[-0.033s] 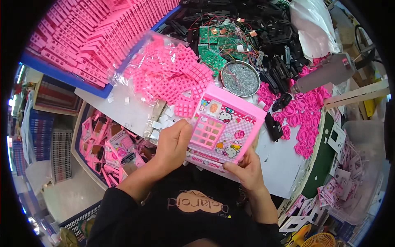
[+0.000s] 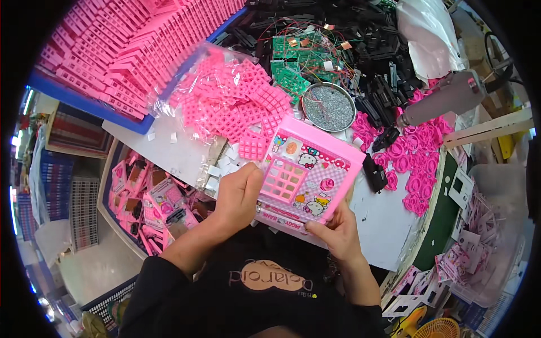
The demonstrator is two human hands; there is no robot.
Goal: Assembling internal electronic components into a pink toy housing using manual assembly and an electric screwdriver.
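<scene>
A pink plastic toy bank front panel [image 2: 317,183], with a printed cartoon sheet and a grid of square openings, is held tilted above the near part of the table. My left hand [image 2: 241,191] grips its left edge, fingers curled and thumb along the side. At the lower right corner, my right hand [image 2: 341,232] pinches the panel, with the thumb on the front and the other fingers mostly hidden behind. Just beyond my left hand lies a pink rubber keypad [image 2: 253,147], at the edge of a heap of similar keypads [image 2: 225,101] partly under clear plastic.
A blue crate [image 2: 147,121] of stacked pink panels stands far left. Beyond the panel are green circuit boards [image 2: 288,79], a round tin of screws [image 2: 329,107] and black parts [image 2: 394,73]. An electric screwdriver [image 2: 445,98] juts in above pink rings [image 2: 416,169]. Finished-looking pink pieces [image 2: 163,200] fill a left bin.
</scene>
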